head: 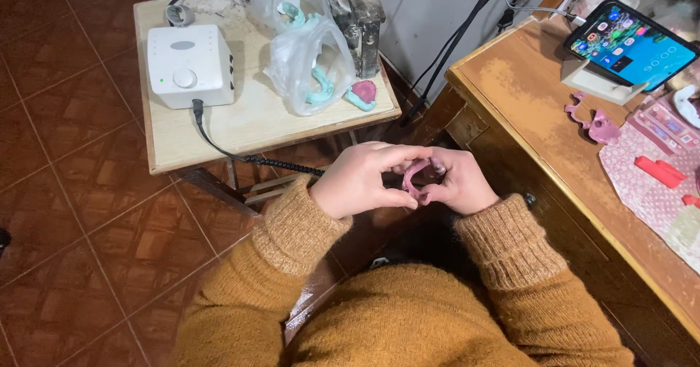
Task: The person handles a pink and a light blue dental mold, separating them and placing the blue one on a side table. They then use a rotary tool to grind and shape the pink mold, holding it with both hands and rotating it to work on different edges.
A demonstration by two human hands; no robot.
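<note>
My left hand (362, 178) and my right hand (458, 182) meet in front of my chest, above the tiled floor. Both grip a small pink curved piece (416, 176), shaped like a dental arch, pinched between thumbs and fingers. Part of the piece is hidden by my fingers. Mustard knitted sleeves cover both wrists.
A small wooden table (251, 122) to the left carries a white control box (189, 64) with a black coiled cable, clear plastic bags (310, 64) of teal and pink moulds, and a metal press. A wooden desk (525, 111) at right holds a phone on a stand (628, 46), pink pieces (592, 121) and red blocks.
</note>
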